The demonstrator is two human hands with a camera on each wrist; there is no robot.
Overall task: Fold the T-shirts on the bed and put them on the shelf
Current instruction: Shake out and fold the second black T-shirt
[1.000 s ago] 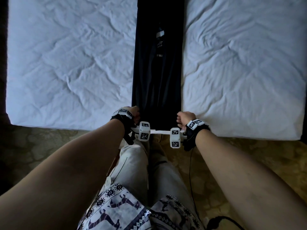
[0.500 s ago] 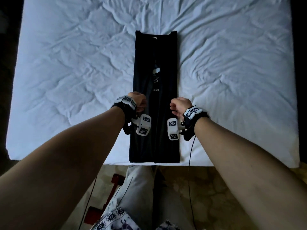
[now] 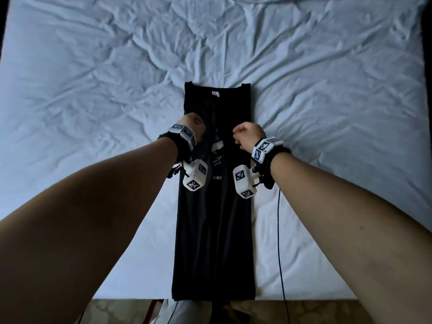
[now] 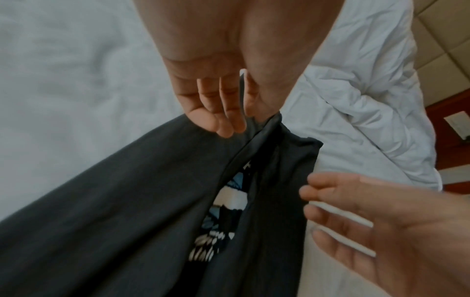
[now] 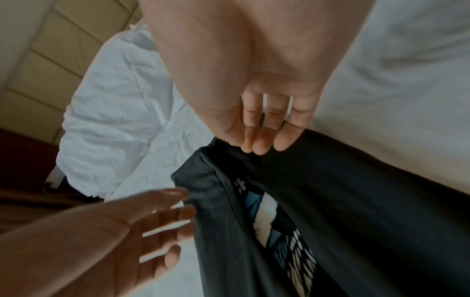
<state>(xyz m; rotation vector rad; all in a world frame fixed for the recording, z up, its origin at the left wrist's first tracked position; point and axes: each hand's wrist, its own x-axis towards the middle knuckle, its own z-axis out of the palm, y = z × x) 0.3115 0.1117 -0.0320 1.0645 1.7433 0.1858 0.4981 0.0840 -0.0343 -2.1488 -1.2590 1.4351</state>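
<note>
- The black T-shirt [image 3: 211,206] lies on the white sheet of the bed [image 3: 93,90], folded lengthwise into a narrow strip that runs from the near edge of the mattress away from the person, collar end farthest.
- Its two side panels meet down the middle, and a slit between them shows a white and blue print.
- The left hand [image 3: 194,127] is over the strip's left edge, in the upper part near the collar; the left wrist view shows its fingers [image 4: 223,120] hanging loosely together, their tips at the dark cloth, gripping nothing.
- The right hand [image 3: 247,135] is over the right edge at about the same height; the right wrist view shows its fingers [image 5: 262,140] relaxed and slightly parted, the tips just above or on the cloth; I cannot tell whether they touch.
- Neither hand pinches the fabric.
- The shirt's lower half lies between the two forearms.
- A rumpled white duvet [image 5: 114,100] lies at the far end of the bed.
</note>
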